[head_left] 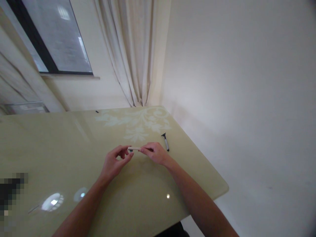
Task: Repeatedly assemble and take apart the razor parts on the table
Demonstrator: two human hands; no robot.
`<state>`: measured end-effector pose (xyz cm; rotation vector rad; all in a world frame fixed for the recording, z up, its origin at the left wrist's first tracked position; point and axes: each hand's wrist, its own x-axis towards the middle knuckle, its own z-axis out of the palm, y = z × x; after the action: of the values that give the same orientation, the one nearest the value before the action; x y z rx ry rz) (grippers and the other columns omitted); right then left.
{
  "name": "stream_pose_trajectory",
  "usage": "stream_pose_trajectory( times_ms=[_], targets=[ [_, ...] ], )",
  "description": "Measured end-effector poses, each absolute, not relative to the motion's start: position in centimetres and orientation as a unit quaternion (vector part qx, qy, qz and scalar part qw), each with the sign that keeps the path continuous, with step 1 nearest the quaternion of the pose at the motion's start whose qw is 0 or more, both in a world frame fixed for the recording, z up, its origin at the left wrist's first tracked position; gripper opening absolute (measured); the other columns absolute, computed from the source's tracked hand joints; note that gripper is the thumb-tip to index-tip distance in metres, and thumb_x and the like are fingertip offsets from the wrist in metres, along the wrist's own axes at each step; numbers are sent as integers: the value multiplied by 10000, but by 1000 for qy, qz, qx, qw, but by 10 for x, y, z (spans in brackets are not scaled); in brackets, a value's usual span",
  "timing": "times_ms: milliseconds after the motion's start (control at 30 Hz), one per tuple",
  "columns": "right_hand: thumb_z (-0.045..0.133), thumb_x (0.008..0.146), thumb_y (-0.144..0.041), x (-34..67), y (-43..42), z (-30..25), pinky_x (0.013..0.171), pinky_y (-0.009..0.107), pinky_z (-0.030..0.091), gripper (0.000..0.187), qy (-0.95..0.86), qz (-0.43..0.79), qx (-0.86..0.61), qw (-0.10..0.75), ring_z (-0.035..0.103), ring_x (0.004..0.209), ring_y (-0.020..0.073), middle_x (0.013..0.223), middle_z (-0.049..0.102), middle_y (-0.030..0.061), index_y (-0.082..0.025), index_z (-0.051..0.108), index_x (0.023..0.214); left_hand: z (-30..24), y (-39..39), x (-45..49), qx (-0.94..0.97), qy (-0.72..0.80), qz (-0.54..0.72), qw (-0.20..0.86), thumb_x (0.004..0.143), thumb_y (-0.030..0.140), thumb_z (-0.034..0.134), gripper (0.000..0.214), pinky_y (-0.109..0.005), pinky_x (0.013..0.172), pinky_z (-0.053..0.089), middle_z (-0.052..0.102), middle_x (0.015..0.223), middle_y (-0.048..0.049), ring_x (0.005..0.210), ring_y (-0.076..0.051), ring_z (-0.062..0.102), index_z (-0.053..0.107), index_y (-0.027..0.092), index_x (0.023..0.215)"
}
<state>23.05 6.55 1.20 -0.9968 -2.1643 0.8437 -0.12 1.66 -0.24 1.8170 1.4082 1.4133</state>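
Observation:
A thin pale stick [135, 148] is held level just above the table, with a small dark greenish piece under its left end. It could be a toothbrush, but it is too small to tell. My right hand [156, 153] pinches the right end between thumb and fingers. At the left end, the thumb and index finger of my left hand [116, 162] close around the tip, the other fingers curled. Beyond my right hand lies a razor [166, 142] with a grey and black handle, its head pointing away from me.
The glossy pale-green table [61, 144] has a white floral pattern at its far corner. A small dark item [97, 112] lies by the back edge. A wall [234, 98] borders the right side; curtains [133, 49] hang behind. A pixelated dark patch is at lower left.

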Motion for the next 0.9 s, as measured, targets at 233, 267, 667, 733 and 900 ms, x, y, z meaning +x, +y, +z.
stream_pose_trajectory(
  times_ms=[233, 267, 667, 733, 900],
  targets=[
    [616, 1012, -413, 230, 63, 15, 608, 242, 323, 339, -803, 349, -368, 314, 498, 647, 116, 711, 633, 4, -156, 826, 944, -4, 17, -3, 647, 510, 515, 236, 823, 417, 758, 289, -244, 588, 478, 659, 683, 13, 606, -127, 573, 771, 190, 1001],
    [617, 1010, -414, 229, 63, 15, 611, 243, 325, 339, -803, 346, -368, 316, 500, 651, 117, 711, 630, 4, -156, 826, 939, -4, 17, -3, 644, 512, 517, 236, 825, 419, 757, 289, -243, 588, 475, 657, 682, 14, 609, -127, 572, 772, 191, 1002],
    [623, 1007, -429, 228, 63, 17, 611, 245, 323, 360, -797, 350, -376, 318, 494, 649, 119, 702, 626, 10, -142, 830, 945, -6, 17, -2, 633, 515, 518, 256, 822, 439, 764, 341, -249, 623, 478, 656, 711, 11, 637, -132, 585, 771, 181, 1044],
    [618, 1012, -421, 227, 62, 17, 612, 245, 325, 359, -799, 353, -371, 314, 496, 652, 120, 697, 619, 9, -143, 828, 926, -6, 16, -3, 641, 511, 513, 256, 816, 434, 771, 343, -246, 614, 473, 651, 701, 14, 629, -131, 576, 769, 182, 1048],
    [623, 1008, -423, 226, 61, 18, 604, 243, 323, 357, -794, 351, -372, 327, 495, 645, 120, 704, 623, 10, -140, 822, 919, -3, 16, -6, 625, 514, 533, 247, 816, 428, 774, 342, -243, 618, 465, 645, 712, 15, 640, -126, 565, 773, 189, 1060]
  ],
)
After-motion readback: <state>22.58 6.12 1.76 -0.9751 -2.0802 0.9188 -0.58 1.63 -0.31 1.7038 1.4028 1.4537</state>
